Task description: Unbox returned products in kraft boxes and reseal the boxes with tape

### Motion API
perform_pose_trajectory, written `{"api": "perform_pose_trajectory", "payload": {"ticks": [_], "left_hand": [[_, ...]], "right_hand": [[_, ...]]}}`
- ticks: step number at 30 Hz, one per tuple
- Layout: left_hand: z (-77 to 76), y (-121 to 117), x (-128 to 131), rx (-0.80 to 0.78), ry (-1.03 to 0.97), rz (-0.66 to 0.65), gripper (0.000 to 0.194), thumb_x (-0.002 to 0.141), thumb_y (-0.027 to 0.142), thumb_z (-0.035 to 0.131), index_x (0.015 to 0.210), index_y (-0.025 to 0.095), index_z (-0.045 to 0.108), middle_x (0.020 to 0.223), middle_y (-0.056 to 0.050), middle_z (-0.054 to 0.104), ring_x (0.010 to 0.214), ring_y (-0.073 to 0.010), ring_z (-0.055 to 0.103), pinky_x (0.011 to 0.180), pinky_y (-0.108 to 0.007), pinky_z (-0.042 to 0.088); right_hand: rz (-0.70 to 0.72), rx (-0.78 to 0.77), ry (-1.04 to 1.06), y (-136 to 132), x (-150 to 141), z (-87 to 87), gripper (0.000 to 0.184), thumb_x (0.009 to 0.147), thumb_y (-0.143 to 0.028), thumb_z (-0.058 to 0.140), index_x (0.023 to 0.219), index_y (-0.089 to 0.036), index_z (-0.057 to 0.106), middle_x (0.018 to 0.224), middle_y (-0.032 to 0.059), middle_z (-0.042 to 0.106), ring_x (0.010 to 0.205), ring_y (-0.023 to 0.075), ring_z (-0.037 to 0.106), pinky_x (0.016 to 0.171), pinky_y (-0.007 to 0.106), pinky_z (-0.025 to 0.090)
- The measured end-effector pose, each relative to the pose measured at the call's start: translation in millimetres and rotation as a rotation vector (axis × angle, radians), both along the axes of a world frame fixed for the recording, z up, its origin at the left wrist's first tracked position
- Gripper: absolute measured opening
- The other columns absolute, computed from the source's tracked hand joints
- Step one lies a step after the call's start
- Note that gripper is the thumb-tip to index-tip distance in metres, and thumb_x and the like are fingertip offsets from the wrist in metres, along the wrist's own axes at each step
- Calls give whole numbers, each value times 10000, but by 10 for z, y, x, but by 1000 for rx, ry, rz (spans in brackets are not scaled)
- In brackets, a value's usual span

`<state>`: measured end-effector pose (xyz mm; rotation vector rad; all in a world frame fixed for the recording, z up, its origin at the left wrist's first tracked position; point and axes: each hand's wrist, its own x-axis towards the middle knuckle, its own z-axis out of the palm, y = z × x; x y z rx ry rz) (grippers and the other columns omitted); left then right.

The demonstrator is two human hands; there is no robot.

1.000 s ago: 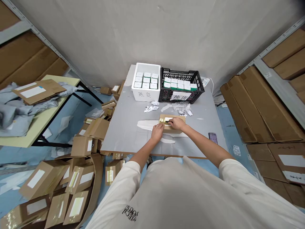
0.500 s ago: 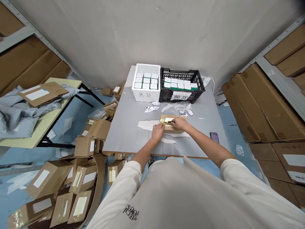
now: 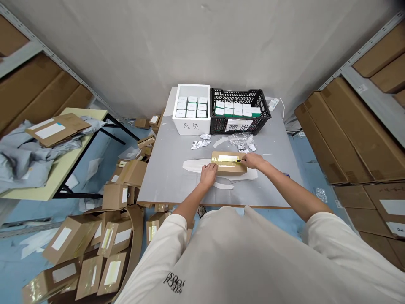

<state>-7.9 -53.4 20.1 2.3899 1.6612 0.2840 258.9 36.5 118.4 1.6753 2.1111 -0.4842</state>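
A small brown cardboard box [image 3: 230, 169] lies on the grey table, with yellowish tape and a white label on its top. My left hand [image 3: 209, 173] grips the box's near left corner, fingers bent over its edge. In my closed right hand [image 3: 253, 161] is a thin black box cutter [image 3: 239, 160], its tip low over the taped top near the right end. Whether the blade is in the tape is too small to tell. Torn white paper [image 3: 193, 165] lies flat beneath and beside the box.
Behind stand a white foam bin [image 3: 191, 126] and a black plastic crate [image 3: 218, 126], both holding white-and-green boxes. Crumpled paper [image 3: 200, 144] and bubble wrap [image 3: 239, 139] lie before them. A phone [image 3: 286, 175] is mostly behind my right forearm. Cartons [image 3: 118, 236] crowd the floor at left.
My right hand has drawn the box cutter rightward along the taped top, from the middle to the right end. My left hand stays at the left corner. My right forearm now covers most of the phone.
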Motion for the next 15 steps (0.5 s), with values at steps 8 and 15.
{"api": "perform_pose_trajectory", "payload": {"ticks": [8, 15], "left_hand": [[24, -27, 54, -13, 37, 11, 375, 1004, 156, 419, 1347, 244, 544, 1402, -114, 600, 1257, -275, 544, 1013, -439, 395], [34, -30, 102, -13, 85, 23, 373, 1003, 141, 409, 1335, 244, 543, 1415, -113, 597, 1254, -272, 546, 995, -428, 397]], "right_hand": [[-44, -24, -3, -23, 500, 12, 385, 970, -506, 517, 1106, -299, 812, 1107, 144, 757, 1022, 316, 683, 820, 389, 489], [-43, -24, 52, -19, 755, 28, 323, 943, -483, 552, 993, -319, 824, 1028, 113, 763, 948, 290, 670, 786, 366, 466]]}}
